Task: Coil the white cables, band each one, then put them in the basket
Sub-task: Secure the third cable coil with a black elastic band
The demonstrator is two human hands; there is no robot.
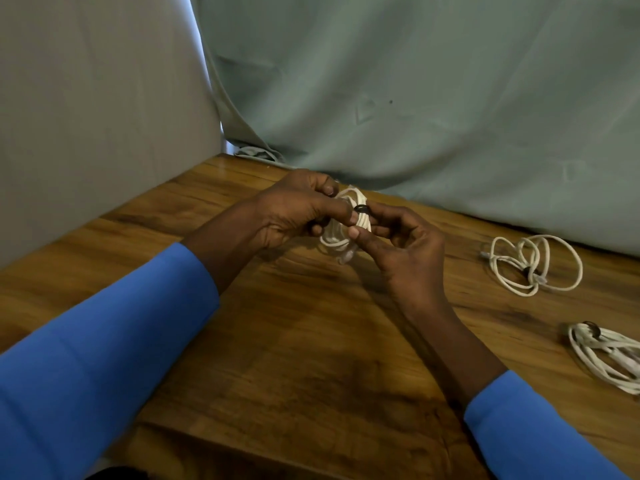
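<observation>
Over the brown wood-grain tabletop [311, 341], near its far edge: tight coil of white round cable [337, 237], pinched between both hands. Left hand [294, 209] on the coil's left side, fingers curled, thumb and fingertips clamped on the upper loops. Right hand [398, 244] on the coil's right side, thumb and forefinger gripping the strands just below a narrow black elastic band [362, 209]. Band wrapped round the upper part of the coil, between the two sets of fingertips. Lower loops hanging free beneath the hands; bottom end blurred. Bright blue long sleeves [86, 358] on both forearms, ending short of the wrists.

Right of the held coil, well apart, flat on the wood: loose sprawling coil of white cable [533, 275], wide loops, small dark tie at its waist. Further right and nearer the person, cut by the frame edge: compact coil of white cable [602, 358], dark band [590, 329] at its left end. Behind the held coil: creased grey-green cloth [415, 81] hanging down to the table. Left of the held coil: plain pale grey panel [86, 98].
</observation>
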